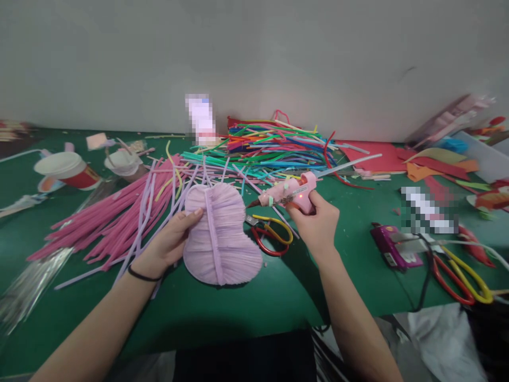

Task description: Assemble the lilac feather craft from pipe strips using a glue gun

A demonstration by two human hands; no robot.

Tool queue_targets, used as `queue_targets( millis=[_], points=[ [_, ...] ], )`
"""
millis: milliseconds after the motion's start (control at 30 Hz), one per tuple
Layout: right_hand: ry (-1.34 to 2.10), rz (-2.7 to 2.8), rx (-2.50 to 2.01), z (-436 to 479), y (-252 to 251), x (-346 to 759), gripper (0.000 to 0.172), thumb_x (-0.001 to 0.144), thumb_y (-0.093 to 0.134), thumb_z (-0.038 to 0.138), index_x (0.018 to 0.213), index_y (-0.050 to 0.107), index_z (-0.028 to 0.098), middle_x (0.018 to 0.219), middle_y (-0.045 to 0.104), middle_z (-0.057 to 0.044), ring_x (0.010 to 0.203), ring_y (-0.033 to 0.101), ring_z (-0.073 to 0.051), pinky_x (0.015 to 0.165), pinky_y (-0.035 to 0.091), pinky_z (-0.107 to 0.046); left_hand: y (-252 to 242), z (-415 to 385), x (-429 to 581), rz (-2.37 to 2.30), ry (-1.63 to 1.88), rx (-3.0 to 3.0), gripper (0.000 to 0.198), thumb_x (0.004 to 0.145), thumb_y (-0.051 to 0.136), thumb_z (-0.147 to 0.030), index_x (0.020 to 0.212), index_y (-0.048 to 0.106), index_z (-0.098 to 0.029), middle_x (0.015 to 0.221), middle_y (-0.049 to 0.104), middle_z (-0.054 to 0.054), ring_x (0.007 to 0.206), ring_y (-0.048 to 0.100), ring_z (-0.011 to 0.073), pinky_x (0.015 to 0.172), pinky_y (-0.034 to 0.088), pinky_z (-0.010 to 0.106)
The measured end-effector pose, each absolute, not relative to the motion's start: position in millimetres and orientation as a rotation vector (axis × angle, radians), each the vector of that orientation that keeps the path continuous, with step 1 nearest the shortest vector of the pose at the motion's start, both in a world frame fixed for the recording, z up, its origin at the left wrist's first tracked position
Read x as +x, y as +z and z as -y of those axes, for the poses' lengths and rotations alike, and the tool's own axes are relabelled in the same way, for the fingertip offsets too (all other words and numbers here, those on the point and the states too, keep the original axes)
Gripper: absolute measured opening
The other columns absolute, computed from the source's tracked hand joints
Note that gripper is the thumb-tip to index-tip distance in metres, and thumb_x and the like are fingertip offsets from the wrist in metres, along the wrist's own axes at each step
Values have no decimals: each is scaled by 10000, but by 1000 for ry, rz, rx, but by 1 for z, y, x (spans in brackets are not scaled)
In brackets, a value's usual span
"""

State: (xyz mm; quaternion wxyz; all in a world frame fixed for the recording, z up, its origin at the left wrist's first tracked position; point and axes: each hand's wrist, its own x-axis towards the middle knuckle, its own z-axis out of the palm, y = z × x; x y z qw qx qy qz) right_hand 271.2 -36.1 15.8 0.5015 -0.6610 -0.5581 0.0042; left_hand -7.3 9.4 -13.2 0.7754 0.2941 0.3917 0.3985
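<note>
My left hand [175, 239] grips the left edge of a lilac pipe-cleaner piece [234, 239], thumb on its face. The flat piece has rounded lobes, rows of fuzzy stems across it and one stem running down its front. In my right hand [316, 223] is a pink glue gun [288, 192], its small light lit orange and a clear glue stick [350, 165] jutting from the back. The dark nozzle points left, close to the upper right edge of the lilac piece; whether they touch I cannot tell. Scissors [274, 233] with red and yellow handles lie just below the gun.
Pink pipe cleaners [111, 217] lie on the left of the green table [167, 329], a multicoloured heap [274, 143] at the back. A paper cup [67, 170] stands far left. On the right are a purple box [393, 246], more scissors [457, 276] and red sheets [374, 154].
</note>
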Motion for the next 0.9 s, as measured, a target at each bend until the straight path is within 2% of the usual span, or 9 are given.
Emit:
queue_targets(
  millis=[267,567,900],
  points=[
    [15,1342,-1608,36,14,271,343,679,679,333,572,374,218,518,296,89,527,243,-85,480,245,-239,-12,-9,-8,-854,867,626,296,649,897,-306,874,807,-136,900,804,127,776,780,295,844,632,353],
    [24,1394,-1586,36,15,270,370,667,656,322,550,320,222,507,279,90,519,241,-82,478,238,-238,-12,-11,-9,-870,874,603,211,789,780,-242,978,793,-148,959,804,122,867,776,296,894,616,387],
    [17,1420,-1571,35,14,269,365,660,649,316,544,316,222,501,283,87,511,238,-79,471,221,-241,-8,-9,-10,-857,891,591,223,763,806,-253,964,792,-159,934,809,97,864,777,282,896,616,364]
  ],
)
